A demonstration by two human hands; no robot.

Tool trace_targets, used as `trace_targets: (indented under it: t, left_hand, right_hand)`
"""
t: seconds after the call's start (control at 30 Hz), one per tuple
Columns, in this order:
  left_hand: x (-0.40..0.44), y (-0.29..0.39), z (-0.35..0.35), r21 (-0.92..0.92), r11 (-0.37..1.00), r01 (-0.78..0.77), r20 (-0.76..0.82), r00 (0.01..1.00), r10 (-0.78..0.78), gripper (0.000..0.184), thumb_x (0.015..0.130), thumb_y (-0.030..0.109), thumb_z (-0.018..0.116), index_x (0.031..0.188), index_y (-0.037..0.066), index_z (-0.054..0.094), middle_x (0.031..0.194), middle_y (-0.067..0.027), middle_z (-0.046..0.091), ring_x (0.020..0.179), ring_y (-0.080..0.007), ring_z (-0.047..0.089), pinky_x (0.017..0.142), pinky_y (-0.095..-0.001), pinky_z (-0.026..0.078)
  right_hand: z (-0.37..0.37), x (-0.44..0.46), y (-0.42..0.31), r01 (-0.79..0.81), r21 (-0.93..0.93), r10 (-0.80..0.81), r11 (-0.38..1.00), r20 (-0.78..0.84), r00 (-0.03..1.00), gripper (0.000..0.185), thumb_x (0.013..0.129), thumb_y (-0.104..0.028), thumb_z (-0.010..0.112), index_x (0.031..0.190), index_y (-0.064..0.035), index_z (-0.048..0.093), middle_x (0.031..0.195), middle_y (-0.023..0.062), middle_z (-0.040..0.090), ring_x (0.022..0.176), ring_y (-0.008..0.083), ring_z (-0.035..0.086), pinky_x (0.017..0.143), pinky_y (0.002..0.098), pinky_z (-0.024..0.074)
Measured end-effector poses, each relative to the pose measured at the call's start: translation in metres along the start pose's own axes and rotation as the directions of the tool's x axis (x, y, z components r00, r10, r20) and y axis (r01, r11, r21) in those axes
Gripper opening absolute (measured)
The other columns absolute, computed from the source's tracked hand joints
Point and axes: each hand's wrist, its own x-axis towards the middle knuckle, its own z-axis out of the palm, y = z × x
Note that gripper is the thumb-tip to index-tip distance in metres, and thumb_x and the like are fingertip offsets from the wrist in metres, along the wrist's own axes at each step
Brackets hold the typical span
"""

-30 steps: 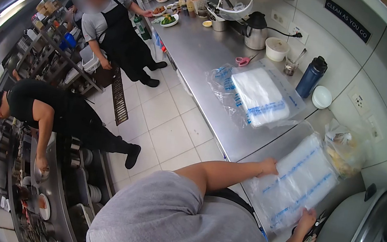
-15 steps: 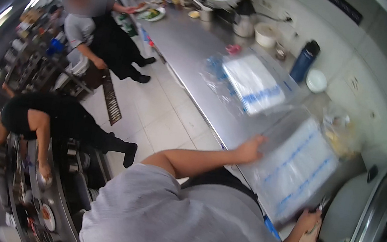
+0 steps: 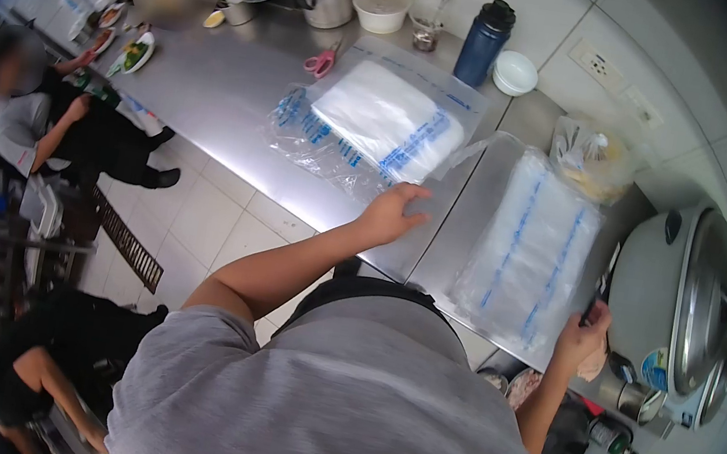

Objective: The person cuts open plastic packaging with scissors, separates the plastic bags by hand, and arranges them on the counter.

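Note:
My left hand (image 3: 391, 217) is over the steel counter, fingers apart, just below a stack of clear plastic bags with blue print (image 3: 389, 118). A second stack of printed bags (image 3: 530, 247) lies flat to the right. Beyond that stack's lower right edge, my right hand (image 3: 585, 333) is closed around a dark handle (image 3: 594, 308), beside the large rice cooker. What the handle belongs to is not clear. Pink-handled scissors (image 3: 321, 62) lie at the upper left of the first stack.
A blue bottle (image 3: 484, 43), white bowls (image 3: 515, 73), a white tub (image 3: 381, 9) and a tied bag of food (image 3: 593, 158) stand along the wall. The rice cooker (image 3: 652, 279) is at right. Two people (image 3: 96, 131) (image 3: 67, 352) are at left.
My left hand has left the right-hand stack and moved towards the other one. My right hand has moved off the bags and taken hold of a dark handle. The view has turned.

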Motion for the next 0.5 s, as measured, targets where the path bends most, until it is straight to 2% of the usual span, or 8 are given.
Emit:
trace_targets:
  t: [0.03, 0.1, 0.17, 0.27, 0.37, 0.4, 0.47, 0.5]
  left_hand:
    - [0.003, 0.001, 0.003, -0.083, 0.996, -0.028, 0.061, 0.998, 0.033, 0.055, 0.082, 0.029, 0.071, 0.129, 0.006, 0.051, 0.124, -0.0178, 0.054, 0.115, -0.0295, 0.053, 0.096, -0.0380, 0.043]
    - [0.006, 0.010, 0.011, -0.293, 0.956, -0.031, 0.146, 0.986, 0.076, 0.060, 0.084, 0.035, 0.070, 0.133, 0.007, 0.048, 0.125, -0.0166, 0.055, 0.117, -0.0281, 0.052, 0.098, -0.0394, 0.041]
    - [0.012, 0.033, 0.015, -0.519, 0.855, 0.015, 0.179, 0.980, 0.091, 0.064, 0.087, 0.040, 0.067, 0.137, 0.008, 0.044, 0.126, -0.0136, 0.055, 0.119, -0.0250, 0.051, 0.100, -0.0401, 0.039]
    - [0.017, 0.056, 0.001, -0.752, 0.632, 0.186, 0.336, 0.933, 0.126, 0.060, 0.089, 0.044, 0.062, 0.136, 0.010, 0.045, 0.117, -0.0078, 0.058, 0.112, -0.0196, 0.053, 0.096, -0.0385, 0.040]
    - [0.018, 0.038, -0.018, -0.698, 0.582, 0.417, 0.617, 0.763, 0.192, 0.051, 0.090, 0.044, 0.060, 0.130, 0.013, 0.050, 0.107, -0.0033, 0.058, 0.102, -0.0139, 0.054, 0.087, -0.0343, 0.042]
    - [0.011, 0.043, -0.032, -0.690, 0.602, 0.403, 0.609, 0.772, 0.181, 0.043, 0.090, 0.043, 0.061, 0.119, 0.012, 0.054, 0.095, -0.0002, 0.057, 0.091, -0.0102, 0.053, 0.079, -0.0302, 0.041]
    - [0.003, 0.024, -0.039, -0.692, 0.587, 0.419, 0.579, 0.808, 0.106, 0.041, 0.089, 0.042, 0.062, 0.113, 0.010, 0.055, 0.091, -0.0003, 0.056, 0.087, -0.0099, 0.052, 0.076, -0.0274, 0.041]
    - [0.002, 0.017, -0.042, -0.694, 0.584, 0.421, 0.559, 0.826, 0.070, 0.041, 0.088, 0.042, 0.062, 0.110, 0.008, 0.055, 0.089, -0.0004, 0.056, 0.085, -0.0097, 0.052, 0.075, -0.0260, 0.040]
  right_hand:
    - [0.002, -0.003, -0.037, 0.000, 0.084, 0.000, 0.996, 0.005, 1.000, 0.047, 0.075, 0.007, 0.059, 0.120, 0.0013, 0.050, 0.096, 0.0127, 0.058, 0.090, 0.0212, 0.057, 0.077, 0.0312, 0.0482]
    - [0.015, -0.013, -0.112, -0.246, 0.530, 0.206, 0.812, 0.134, 0.969, 0.055, 0.076, 0.012, 0.059, 0.129, -0.0012, 0.048, 0.099, 0.0090, 0.058, 0.091, 0.0155, 0.056, 0.074, 0.0266, 0.0500]
    - [0.029, -0.024, -0.161, -0.301, 0.694, 0.124, 0.654, 0.295, 0.947, 0.063, 0.076, 0.016, 0.057, 0.135, -0.0018, 0.043, 0.100, 0.0077, 0.058, 0.089, 0.0132, 0.055, 0.068, 0.0226, 0.0506]
    - [0.052, -0.041, -0.210, -0.419, 0.761, 0.080, 0.495, 0.441, 0.894, 0.064, 0.075, 0.018, 0.057, 0.135, 0.0017, 0.041, 0.100, 0.0085, 0.058, 0.084, 0.0125, 0.056, 0.064, 0.0240, 0.0510]
    - [0.069, -0.049, -0.246, -0.477, 0.742, 0.049, 0.471, 0.518, 0.854, 0.059, 0.077, 0.016, 0.057, 0.133, 0.0008, 0.044, 0.097, 0.0086, 0.060, 0.084, 0.0132, 0.059, 0.063, 0.0250, 0.0517]
    - [0.078, -0.052, -0.250, -0.496, 0.730, 0.038, 0.470, 0.544, 0.838, 0.057, 0.077, 0.015, 0.057, 0.131, 0.0002, 0.045, 0.097, 0.0085, 0.061, 0.084, 0.0136, 0.059, 0.063, 0.0250, 0.0518]
    - [0.097, -0.063, -0.256, -0.533, 0.719, 0.046, 0.446, 0.576, 0.816, 0.050, 0.080, 0.011, 0.058, 0.128, -0.0014, 0.048, 0.095, 0.0085, 0.062, 0.084, 0.0143, 0.060, 0.063, 0.0248, 0.0523]
    - [0.106, -0.069, -0.258, -0.545, 0.685, 0.051, 0.484, 0.599, 0.799, 0.048, 0.081, 0.007, 0.060, 0.127, -0.0016, 0.049, 0.096, 0.0091, 0.062, 0.086, 0.0144, 0.061, 0.068, 0.0261, 0.0525]
